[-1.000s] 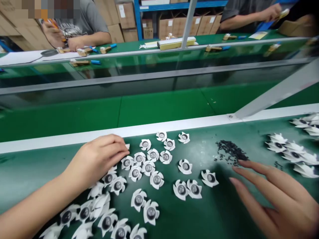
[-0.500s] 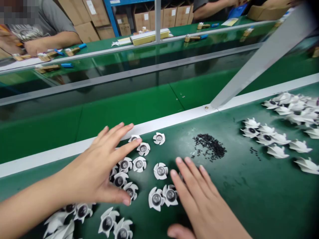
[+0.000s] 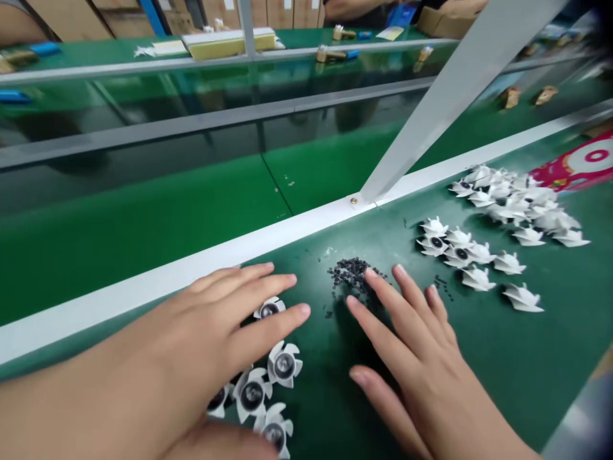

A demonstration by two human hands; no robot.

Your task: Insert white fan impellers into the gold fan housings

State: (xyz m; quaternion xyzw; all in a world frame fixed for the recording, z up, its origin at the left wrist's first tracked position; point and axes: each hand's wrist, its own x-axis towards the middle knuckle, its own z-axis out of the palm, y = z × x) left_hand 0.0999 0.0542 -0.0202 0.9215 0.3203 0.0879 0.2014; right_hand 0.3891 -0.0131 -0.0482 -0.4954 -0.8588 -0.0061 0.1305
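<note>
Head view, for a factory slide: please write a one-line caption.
Left hand and right hand spread on a green bench near white pinwheel pieces and black granules.

left hand (image 3: 211, 332): open, palm down, fingers together, pointing right;
right hand (image 3: 412, 358): open, palm down, fingers spread, pointing up and left;
left forearm (image 3: 81, 409): low across the view, reaching in from the left;

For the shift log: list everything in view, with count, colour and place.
Vaned discs: five visible, white with dark centres, under and beside the left hand.
Vaned disc group: about eight, white, right of the granules.
Vaned disc heap: many, white, farther right.
Granules: many, black, small heap on the belt.
Belt: one, green, beneath these.
Printed sheet: one, red and white, right edge.
Strut: one, grey, above the belt.
Left hand: open, palm down, over discs.
Right hand: open, fingertips at the granules.
</note>
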